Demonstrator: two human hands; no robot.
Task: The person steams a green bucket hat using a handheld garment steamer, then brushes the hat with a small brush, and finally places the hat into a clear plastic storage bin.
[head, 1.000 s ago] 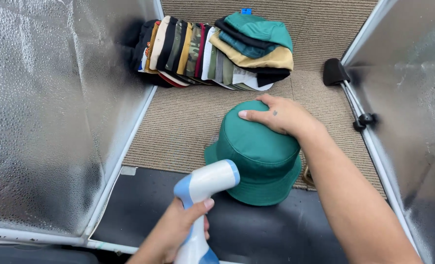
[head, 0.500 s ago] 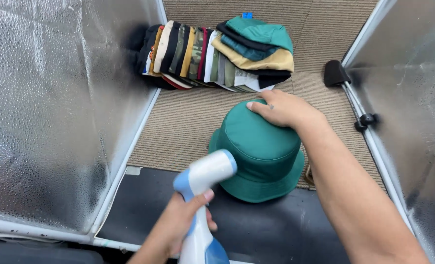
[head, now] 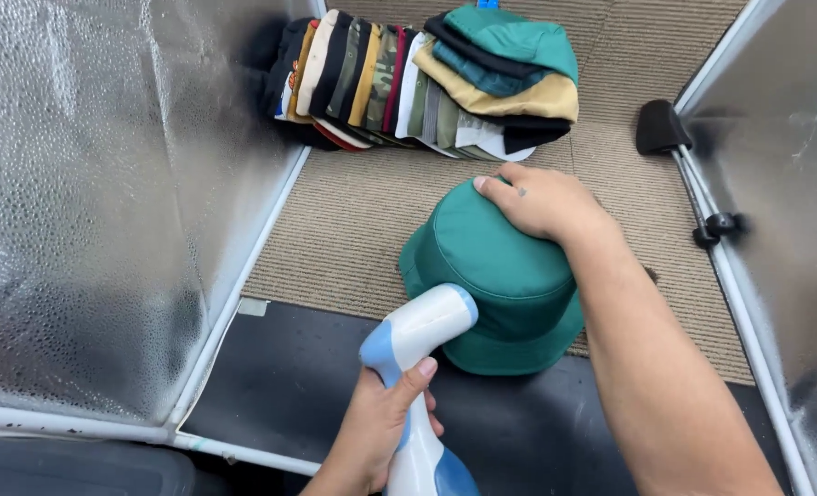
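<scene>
In the head view, the right hand [head: 542, 200] is reaching in from the lower right, its forearm running diagonally across the frame. It is lying palm-down on the far top edge of a green bucket hat [head: 496, 271], the fingers curled over the crown and pressing on the fabric, steadying it rather than gripping it tightly. The hat is sitting upright, crown up, where the beige ribbed carpet [head: 363, 230] is meeting a dark mat [head: 298, 386], its brim overlapping both.

The left hand [head: 381, 432] is coming up from the bottom edge, fingers clenched around the handle of a white and blue handheld steamer [head: 418, 367], the thumb resting against the side of the handle. The steamer's head is pointing toward the near side of the hat, just beside or touching it; which one is hard to tell.

The steamer's lower end is being cut off by the bottom edge. The hat's near brim is partly hidden behind the steamer's head. Beyond the hat, a row of folded hats [head: 408, 83] is lying on the carpet. Silvery reflective panels [head: 105, 202] are standing on both sides.
</scene>
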